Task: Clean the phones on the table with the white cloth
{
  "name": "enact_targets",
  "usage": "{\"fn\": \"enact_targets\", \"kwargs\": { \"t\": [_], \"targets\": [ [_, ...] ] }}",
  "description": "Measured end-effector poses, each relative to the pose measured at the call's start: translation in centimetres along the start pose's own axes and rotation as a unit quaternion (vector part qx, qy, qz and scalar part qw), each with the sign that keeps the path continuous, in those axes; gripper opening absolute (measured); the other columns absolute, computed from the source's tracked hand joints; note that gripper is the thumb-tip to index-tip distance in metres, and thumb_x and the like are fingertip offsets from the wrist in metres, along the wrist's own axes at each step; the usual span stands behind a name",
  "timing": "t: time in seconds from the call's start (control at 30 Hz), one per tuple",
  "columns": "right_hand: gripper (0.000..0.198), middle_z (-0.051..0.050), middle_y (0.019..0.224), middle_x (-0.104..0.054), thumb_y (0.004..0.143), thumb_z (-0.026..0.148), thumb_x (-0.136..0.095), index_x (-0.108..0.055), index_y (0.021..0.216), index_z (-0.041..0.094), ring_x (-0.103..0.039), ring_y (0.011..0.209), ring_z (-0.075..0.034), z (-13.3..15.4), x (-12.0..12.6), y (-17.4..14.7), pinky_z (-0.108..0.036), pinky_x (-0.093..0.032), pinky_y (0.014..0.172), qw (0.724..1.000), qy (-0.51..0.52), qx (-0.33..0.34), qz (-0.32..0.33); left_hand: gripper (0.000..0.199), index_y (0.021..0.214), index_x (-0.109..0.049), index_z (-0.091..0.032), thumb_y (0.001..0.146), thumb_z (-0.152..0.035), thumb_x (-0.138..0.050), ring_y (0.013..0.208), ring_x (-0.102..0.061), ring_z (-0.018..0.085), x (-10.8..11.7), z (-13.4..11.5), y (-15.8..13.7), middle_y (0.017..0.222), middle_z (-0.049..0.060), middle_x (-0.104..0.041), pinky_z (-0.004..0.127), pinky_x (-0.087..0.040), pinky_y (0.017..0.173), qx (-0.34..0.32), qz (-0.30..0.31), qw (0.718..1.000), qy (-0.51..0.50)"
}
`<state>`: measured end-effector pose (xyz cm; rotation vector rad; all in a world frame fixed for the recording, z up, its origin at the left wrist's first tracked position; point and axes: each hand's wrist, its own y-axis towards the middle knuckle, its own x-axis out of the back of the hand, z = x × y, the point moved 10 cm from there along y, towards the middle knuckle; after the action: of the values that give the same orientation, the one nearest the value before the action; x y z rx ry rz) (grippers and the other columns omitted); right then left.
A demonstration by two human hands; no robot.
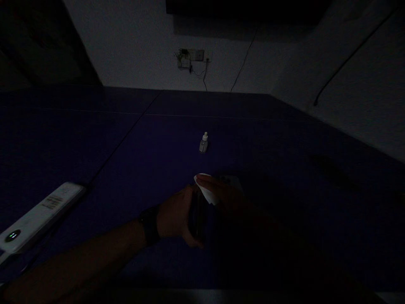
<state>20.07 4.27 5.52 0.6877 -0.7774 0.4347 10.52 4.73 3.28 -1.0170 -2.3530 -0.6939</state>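
Gripping a dark object (198, 213) in curled left fingers (191, 240), holding white cloth (208, 196) beside its far end under flattened right fingers (209, 185)!

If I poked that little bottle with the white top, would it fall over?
The bottle might tip if poked near its white top, since it stands upright with a narrow tip. It probably slides or rolls if knocked, as its body looks smooth. It's likely light, because it looks small.
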Motion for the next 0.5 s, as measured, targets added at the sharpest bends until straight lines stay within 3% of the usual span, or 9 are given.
{"fn": "enact_targets", "kwargs": {
  "t": [0.17, 0.33, 0.43, 0.5],
  "targets": [
    [0.072, -0.006, 0.156, -0.046, 0.089, 0.005, -0.045, -0.035, 0.156, 0.03, -0.044, 0.142, -0.019, 1.8, -0.2, -1.0, -0.04, -0.042, 0.115, 0.995, 0.067, 0.068, 0.029, 0.123, 0.144, -0.034, -0.02, 0.04, -0.044, -0.096, 0.123, -0.056, 0.039, 0.0, 0.3, -0.2, 0.136, 0.015, -0.055, 0.052, -0.046, 0.106, 0.01, -0.01, 1.0, 0.006],
    [0.058, -0.009, 0.149, -0.054, 0.101, 0.027, -0.049, -0.033, 0.157, 0.026, -0.056, 0.133, -0.019, 5.0, -0.6, -2.6, -0.034, -0.051, 0.106, 0.981, 0.08, 0.151, 0.088, 0.117, 0.138, -0.038, -0.019, 0.039, -0.044, -0.096, 0.115, -0.061, 0.037, -0.1, 0.8, -0.4, 0.127, 0.013, -0.06, 0.05, -0.05, 0.1, 0.036, -0.001, 0.999, 0.002],
    [0.056, -0.008, 0.145, -0.059, 0.104, 0.029, -0.046, -0.029, 0.158, 0.025, -0.062, 0.126, -0.016, 6.8, -1.1, -3.6, -0.028, -0.055, 0.098, 0.97, 0.08, 0.197, 0.117, 0.104, 0.133, -0.041, -0.017, 0.047, -0.043, -0.094, 0.11, -0.063, 0.035, -0.1, 1.2, -0.4, 0.122, 0.013, -0.062, 0.049, -0.051, 0.097, 0.053, -0.001, 0.999, 0.01],
    [0.059, -0.007, 0.143, -0.061, 0.104, 0.026, -0.048, -0.027, 0.158, 0.026, -0.064, 0.123, -0.015, 7.1, -1.4, -3.8, -0.026, -0.056, 0.096, 0.97, 0.068, 0.192, 0.131, 0.098, 0.131, -0.043, -0.017, 0.051, -0.044, -0.093, 0.111, -0.062, 0.035, 0.0, 1.2, -0.4, 0.123, 0.014, -0.062, 0.049, -0.051, 0.098, 0.051, -0.006, 0.999, 0.016]
  ]
}}
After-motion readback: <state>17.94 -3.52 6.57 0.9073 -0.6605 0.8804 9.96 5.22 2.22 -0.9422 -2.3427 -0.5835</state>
